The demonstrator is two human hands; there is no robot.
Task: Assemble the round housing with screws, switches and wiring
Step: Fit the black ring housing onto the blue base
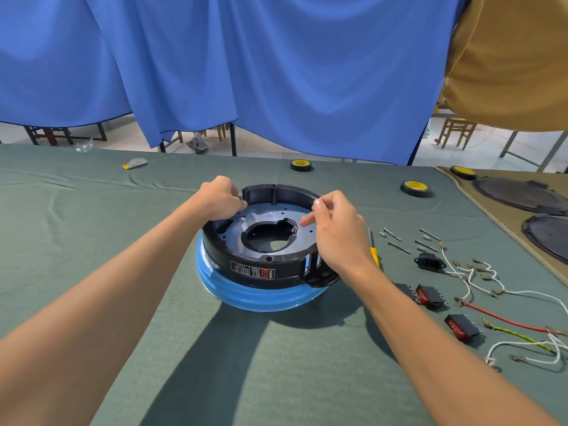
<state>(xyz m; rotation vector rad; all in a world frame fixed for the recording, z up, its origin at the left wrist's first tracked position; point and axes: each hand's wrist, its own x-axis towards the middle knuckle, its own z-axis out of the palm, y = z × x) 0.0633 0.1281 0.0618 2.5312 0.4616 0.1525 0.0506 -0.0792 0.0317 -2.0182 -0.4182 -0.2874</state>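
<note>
**Centrally set housing, both hands at its rim**

Midway along the table (92, 210), the housing (276, 269) is set upon a blue ring (261, 298). Its open side is turned up, and a grey plate (270, 215) is seen inside. The left hand (219, 199) is laid on the far left rim with its fingers curled, and a small metal part (240, 196) is pinched against the wall. The right hand (336, 232) is held over the right rim. Its thumb and forefinger are drawn together, but whether anything is gripped cannot be told. Just right of the housing, a screwdriver (375, 256) is partly hidden by that hand. Further right, screws (396, 238), a socket (428, 261), switches (430, 295) and wires (479, 279) are spread on the table, apart from the housing. Tape rolls (415, 188) are placed beyond it.
</note>
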